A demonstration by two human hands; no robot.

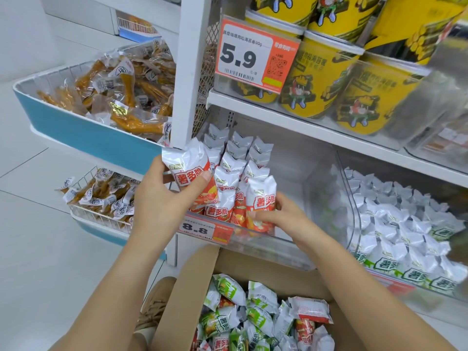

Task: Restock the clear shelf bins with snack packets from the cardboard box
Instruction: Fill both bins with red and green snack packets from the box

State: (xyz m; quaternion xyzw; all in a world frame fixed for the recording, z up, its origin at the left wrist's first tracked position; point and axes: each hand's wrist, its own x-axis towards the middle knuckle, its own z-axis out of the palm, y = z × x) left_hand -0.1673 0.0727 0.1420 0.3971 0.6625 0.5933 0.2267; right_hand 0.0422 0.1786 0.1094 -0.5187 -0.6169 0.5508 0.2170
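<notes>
My left hand [162, 198] grips a red-and-white snack packet [188, 168] just in front of the clear shelf bin [291, 252], at its left end. My right hand [281, 214] pinches another red packet [262, 196] standing upright at the front of the bin, beside rows of the same packets [233, 163]. The bin's right half holds nothing. Below, the open cardboard box [192, 279] contains several green and red packets [255, 315].
A neighbouring clear bin [354, 224] on the right is filled with green-and-white packets [405, 236]. Yellow tubs [319, 79] stand on the shelf above, behind a 5.9 price tag [253, 54]. Blue-edged baskets [83, 130] of wrapped snacks hang at left. A white upright post [188, 72] stands by my left hand.
</notes>
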